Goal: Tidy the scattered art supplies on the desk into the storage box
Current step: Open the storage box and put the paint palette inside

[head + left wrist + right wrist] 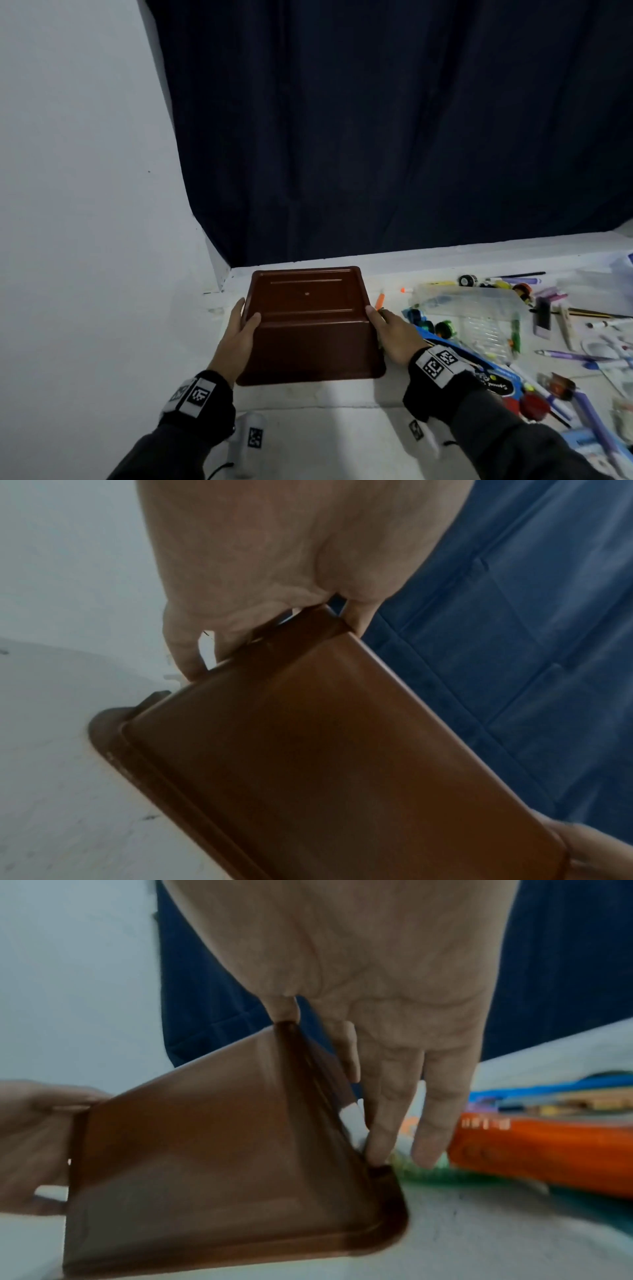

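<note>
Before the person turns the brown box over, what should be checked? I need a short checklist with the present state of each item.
1. Left hand holds the box's left edge: ok.
2. Right hand holds the right edge: ok.
3. Brown box opening faces up: not ok, its bottom faces up.
4. Free desk in front of the box: ok.
5. Supplies kept away from the box: not ok, an orange marker lies close by its right side.
6. Box is empty: cannot tell.
</note>
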The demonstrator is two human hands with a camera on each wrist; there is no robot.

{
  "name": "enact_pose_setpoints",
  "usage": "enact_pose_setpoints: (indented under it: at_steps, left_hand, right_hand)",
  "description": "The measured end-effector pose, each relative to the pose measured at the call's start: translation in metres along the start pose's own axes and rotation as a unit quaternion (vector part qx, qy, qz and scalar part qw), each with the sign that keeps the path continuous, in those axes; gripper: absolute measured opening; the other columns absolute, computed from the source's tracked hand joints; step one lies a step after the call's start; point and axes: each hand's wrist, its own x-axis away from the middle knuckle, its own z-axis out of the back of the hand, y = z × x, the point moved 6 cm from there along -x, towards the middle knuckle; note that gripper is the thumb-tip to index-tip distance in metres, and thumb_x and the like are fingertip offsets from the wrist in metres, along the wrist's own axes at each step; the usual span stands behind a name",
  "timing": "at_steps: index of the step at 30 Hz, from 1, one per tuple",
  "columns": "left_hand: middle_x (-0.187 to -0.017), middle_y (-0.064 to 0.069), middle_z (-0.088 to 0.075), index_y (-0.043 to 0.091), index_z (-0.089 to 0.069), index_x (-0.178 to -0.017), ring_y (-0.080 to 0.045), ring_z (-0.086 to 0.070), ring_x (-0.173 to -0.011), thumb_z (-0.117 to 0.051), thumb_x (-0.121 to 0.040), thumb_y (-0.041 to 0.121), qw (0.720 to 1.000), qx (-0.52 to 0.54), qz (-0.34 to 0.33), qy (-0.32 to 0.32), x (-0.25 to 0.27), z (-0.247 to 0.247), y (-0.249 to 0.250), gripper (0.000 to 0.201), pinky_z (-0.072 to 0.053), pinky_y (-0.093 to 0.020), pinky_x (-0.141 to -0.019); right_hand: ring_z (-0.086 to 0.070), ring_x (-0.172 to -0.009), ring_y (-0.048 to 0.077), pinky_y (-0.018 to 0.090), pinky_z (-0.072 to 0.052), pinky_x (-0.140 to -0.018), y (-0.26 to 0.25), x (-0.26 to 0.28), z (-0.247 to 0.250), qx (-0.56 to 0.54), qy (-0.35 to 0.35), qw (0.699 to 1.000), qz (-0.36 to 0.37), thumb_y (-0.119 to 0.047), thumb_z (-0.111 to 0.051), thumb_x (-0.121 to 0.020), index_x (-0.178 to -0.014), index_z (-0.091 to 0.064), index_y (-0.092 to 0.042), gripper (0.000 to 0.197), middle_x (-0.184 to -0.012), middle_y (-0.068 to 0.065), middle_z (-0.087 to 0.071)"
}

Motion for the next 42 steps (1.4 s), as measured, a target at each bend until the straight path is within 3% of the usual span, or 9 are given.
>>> enact_pose_setpoints:
  at_steps: [8, 13, 17, 19, 22, 25, 29, 36, 42]
  left_hand:
    - [-0.138, 0.018, -0.05, 0.051, -0.031, -0.143, -0.013, -0.049, -0.13, -0.046, -0.103, 0.037, 0.997, 0.055, -0.058, -0.014, 0.029, 0.003, -0.009, 0.045, -0.038, -0.045, -0.113]
    - [-0.152, 0.03, -0.032, 0.049, -0.017, -0.152, 0.007, -0.032, -0.14, -0.053, -0.099, 0.024, 0.99, 0.01, -0.134, -0.051, 0.074, 0.013, -0.01, 0.069, -0.025, -0.037, -0.122]
    - [-0.157, 0.011, -0.036, 0.057, -0.011, -0.149, -0.009, -0.036, -0.143, -0.066, -0.09, 0.004, 0.982, -0.032, -0.166, -0.085, 0.109, 0.017, -0.002, 0.096, -0.031, -0.04, -0.119]
    - [-0.154, 0.009, -0.042, 0.054, -0.011, -0.151, -0.013, -0.04, -0.142, -0.066, -0.092, 0.011, 0.978, -0.044, -0.181, -0.091, 0.13, 0.013, 0.01, 0.092, -0.037, -0.041, -0.115]
    - [-0.131, 0.009, -0.059, 0.046, -0.043, -0.136, -0.003, -0.059, -0.119, -0.04, -0.105, 0.04, 0.988, 0.006, -0.148, -0.048, 0.154, -0.001, 0.037, 0.032, -0.051, -0.023, -0.094]
    - [-0.14, 0.007, -0.052, 0.046, -0.04, -0.138, -0.012, -0.054, -0.125, -0.017, -0.101, 0.058, 0.996, 0.074, -0.04, 0.001, 0.173, 0.003, 0.028, 0.046, -0.041, -0.033, -0.106]
    - [-0.153, 0.025, -0.033, 0.064, -0.018, -0.144, -0.006, -0.037, -0.139, -0.031, -0.091, 0.067, 0.993, 0.104, -0.041, 0.033, 0.196, 0.005, 0.001, 0.055, -0.035, -0.032, -0.105]
    - [-0.152, 0.016, -0.04, 0.074, -0.027, -0.129, -0.009, -0.044, -0.138, -0.052, -0.091, 0.047, 0.99, 0.083, -0.075, 0.083, 0.227, 0.008, -0.001, 0.053, -0.032, -0.041, -0.117]
    - [-0.14, 0.004, -0.057, 0.062, -0.019, -0.146, -0.01, -0.061, -0.121, -0.058, -0.095, 0.005, 0.987, 0.044, -0.11, 0.105, 0.267, 0.012, 0.01, 0.085, -0.043, -0.03, -0.106]
  right_hand:
    - [-0.064, -0.1, 0.021, 0.04, -0.051, -0.091, 0.002, 0.015, -0.004, -0.138, -0.012, 0.99, 0.03, -0.06, -0.04, -0.095, -0.129, -0.05, -0.039, 0.041, -0.117, 0.004, -0.067]
    - [-0.057, -0.12, 0.007, 0.032, -0.046, -0.103, -0.007, 0.061, 0.002, -0.218, -0.023, 0.969, 0.116, -0.008, -0.05, -0.098, -0.143, -0.033, -0.035, 0.056, -0.128, -0.01, -0.06]
    - [-0.059, -0.114, 0.0, 0.021, -0.049, -0.095, -0.011, 0.102, 0.009, -0.308, -0.041, 0.94, 0.14, 0.019, -0.047, -0.087, -0.142, -0.029, -0.04, 0.083, -0.129, -0.006, -0.059]
    - [-0.059, -0.113, 0.002, 0.018, -0.047, -0.09, -0.014, 0.125, 0.014, -0.385, -0.051, 0.913, 0.123, 0.003, -0.051, -0.094, -0.14, -0.026, -0.046, 0.072, -0.128, -0.011, -0.058]
    - [-0.046, -0.122, 0.002, 0.019, -0.039, -0.092, -0.014, 0.151, 0.019, -0.457, -0.055, 0.881, 0.105, -0.042, -0.048, -0.095, -0.141, -0.019, -0.058, 0.057, -0.134, -0.026, -0.043]
    - [-0.037, -0.127, 0.005, 0.026, -0.037, -0.096, -0.009, 0.166, 0.021, -0.476, -0.048, 0.873, 0.094, -0.057, -0.041, -0.092, -0.139, -0.02, -0.063, 0.052, -0.139, -0.024, -0.036]
    - [-0.043, -0.134, 0.009, 0.04, -0.032, -0.114, 0.005, 0.18, 0.015, -0.443, -0.044, 0.892, 0.082, -0.058, -0.048, -0.091, -0.135, -0.029, -0.065, 0.049, -0.147, -0.02, -0.042]
    - [-0.056, -0.115, -0.007, 0.03, -0.046, -0.105, 0.013, 0.2, 0.017, -0.414, -0.052, 0.9, 0.123, -0.011, -0.052, -0.099, -0.147, -0.028, -0.042, 0.062, -0.117, -0.035, -0.058]
    - [-0.062, -0.114, 0.009, 0.021, -0.054, -0.077, 0.031, 0.221, 0.024, -0.495, -0.008, 0.863, 0.102, 0.023, -0.061, -0.078, -0.137, -0.037, -0.032, 0.084, -0.137, 0.007, -0.052]
